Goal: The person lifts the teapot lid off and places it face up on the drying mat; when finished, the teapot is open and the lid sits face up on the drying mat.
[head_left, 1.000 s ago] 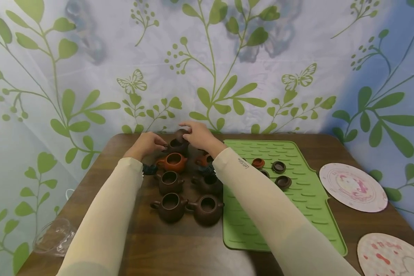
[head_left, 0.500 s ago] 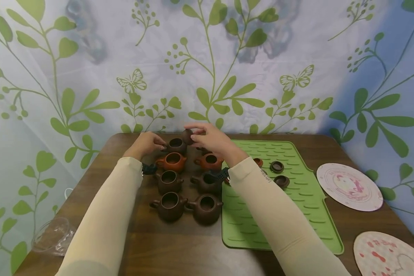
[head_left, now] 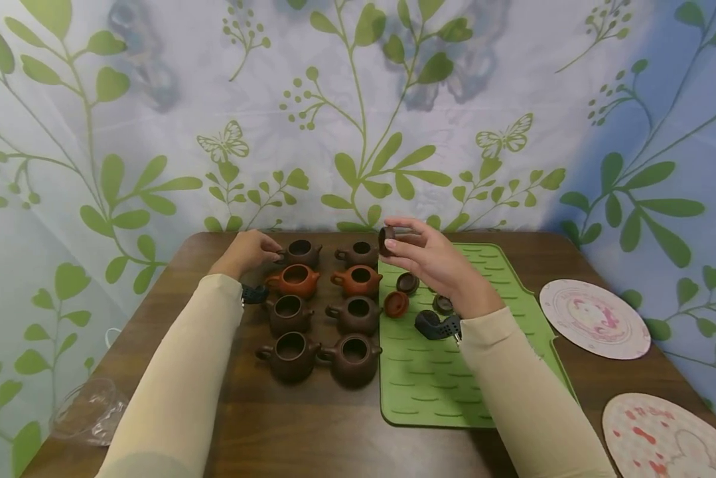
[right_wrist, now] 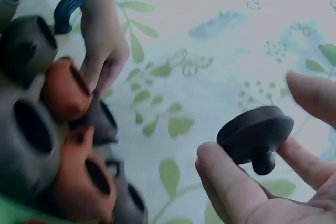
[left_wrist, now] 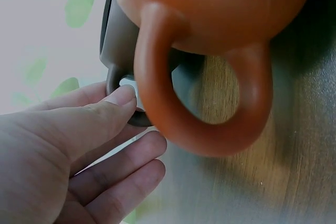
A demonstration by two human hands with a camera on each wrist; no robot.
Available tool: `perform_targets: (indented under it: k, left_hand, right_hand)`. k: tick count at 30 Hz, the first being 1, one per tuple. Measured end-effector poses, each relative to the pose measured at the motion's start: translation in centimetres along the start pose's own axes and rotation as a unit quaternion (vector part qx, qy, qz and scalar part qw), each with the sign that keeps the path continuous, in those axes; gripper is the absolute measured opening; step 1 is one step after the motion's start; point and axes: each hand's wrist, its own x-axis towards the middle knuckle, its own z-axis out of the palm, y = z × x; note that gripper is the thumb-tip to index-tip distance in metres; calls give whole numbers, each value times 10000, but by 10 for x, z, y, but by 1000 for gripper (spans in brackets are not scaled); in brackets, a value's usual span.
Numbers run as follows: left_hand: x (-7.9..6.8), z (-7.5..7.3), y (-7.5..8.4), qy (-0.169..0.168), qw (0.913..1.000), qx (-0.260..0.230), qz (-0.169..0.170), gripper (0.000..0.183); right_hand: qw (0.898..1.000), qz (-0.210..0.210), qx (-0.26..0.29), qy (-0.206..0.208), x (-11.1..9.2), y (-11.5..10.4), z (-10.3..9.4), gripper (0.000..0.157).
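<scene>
My left hand point(head_left: 247, 255) pinches the handle of a dark brown teapot point(head_left: 305, 260) at the back left; the left wrist view shows its thumb on that handle, partly behind an orange teapot point(left_wrist: 226, 9). My right hand point(head_left: 432, 259) holds a dark teapot lid point(right_wrist: 252, 135) by its edge between thumb and fingers. In the right wrist view the lid's round knob points down toward the palm. This hand is raised over the back left part of the green mat point(head_left: 423, 398). The left-hand teapot has its mouth uncovered.
Several lidless teapots stand in two columns, among them another orange teapot point(head_left: 358, 284) and a dark teapot point(head_left: 350, 368). On the mat lie an orange lid point(head_left: 396, 305) and dark lids point(head_left: 408, 283). Two round placemats point(head_left: 596, 318) lie right; a clear plastic container point(head_left: 89, 411) is left.
My right hand has moved right with the dark lid, from above the back left teapot to over the mat, and the lid has been turned. My left hand stays at the teapot's handle.
</scene>
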Motion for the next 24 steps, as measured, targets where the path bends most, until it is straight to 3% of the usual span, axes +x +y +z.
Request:
perform_targets:
  k: [3, 9, 18, 24]
  left_hand:
    - [0, 0, 1, 37, 10000, -10, 25, 24]
    - [-2, 0, 1, 50, 9999, -88, 40, 24]
    - [-3, 1, -6, 81, 9999, -113, 87, 26]
    - [0, 3, -5, 109, 9998, -168, 85, 25]
  right_hand:
    - [9962, 244, -778, 293, -20, 6, -14, 62]
    - [9683, 587, -2373, 517, -54, 20, -35, 71]
    - [9469, 669, -3116, 438, -84, 29, -46, 63]
    - [9327, 606, -3551, -160, -102, 33, -48, 54]
